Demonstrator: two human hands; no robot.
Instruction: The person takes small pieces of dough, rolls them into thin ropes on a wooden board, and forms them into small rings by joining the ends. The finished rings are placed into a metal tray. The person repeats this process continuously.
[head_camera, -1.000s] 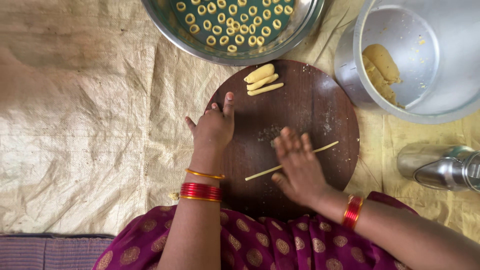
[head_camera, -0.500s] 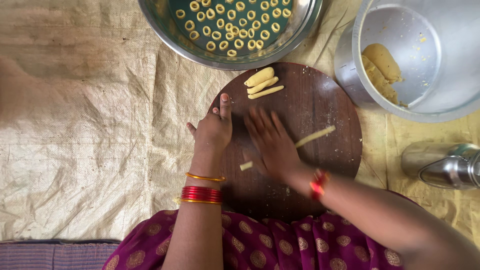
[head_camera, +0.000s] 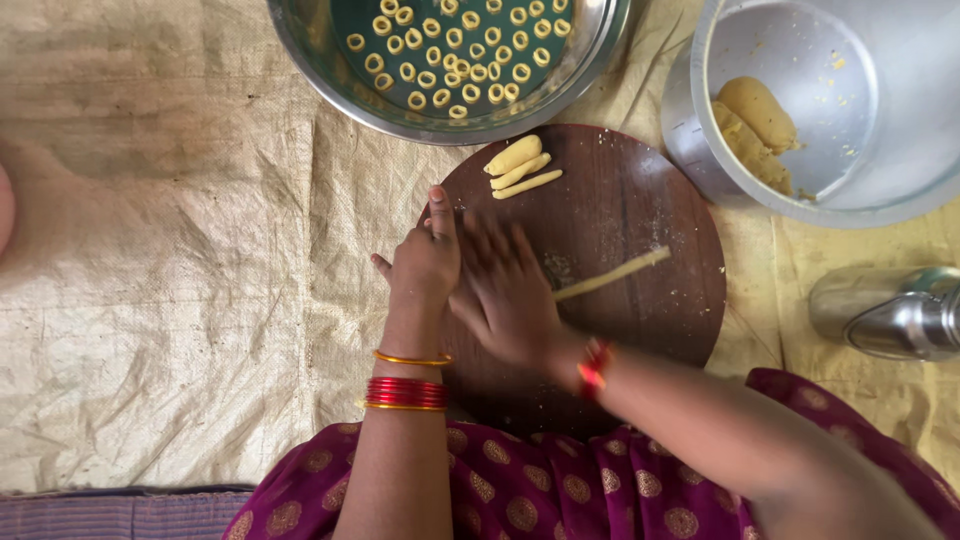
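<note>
On a round dark wooden board (head_camera: 640, 300) laid over pale woven sacking (head_camera: 180, 280), a person's right hand (head_camera: 505, 290) lies flat, fingers spread and blurred, pressing on a thin yellow rope of dough (head_camera: 615, 273) that runs out from under the palm toward the board's right side. The left hand (head_camera: 425, 262) rests at the board's left edge, touching the right hand, fingers loosely extended and gripping nothing. Three short dough pieces (head_camera: 520, 168) lie together near the board's far rim. Beyond it, a steel bowl (head_camera: 300, 40) holds many small dough rings (head_camera: 450, 50). To the right, a metal pot (head_camera: 860, 110) contains lumps of dough (head_camera: 755, 125), and a shiny steel vessel (head_camera: 890, 312) lies on its side.
</note>
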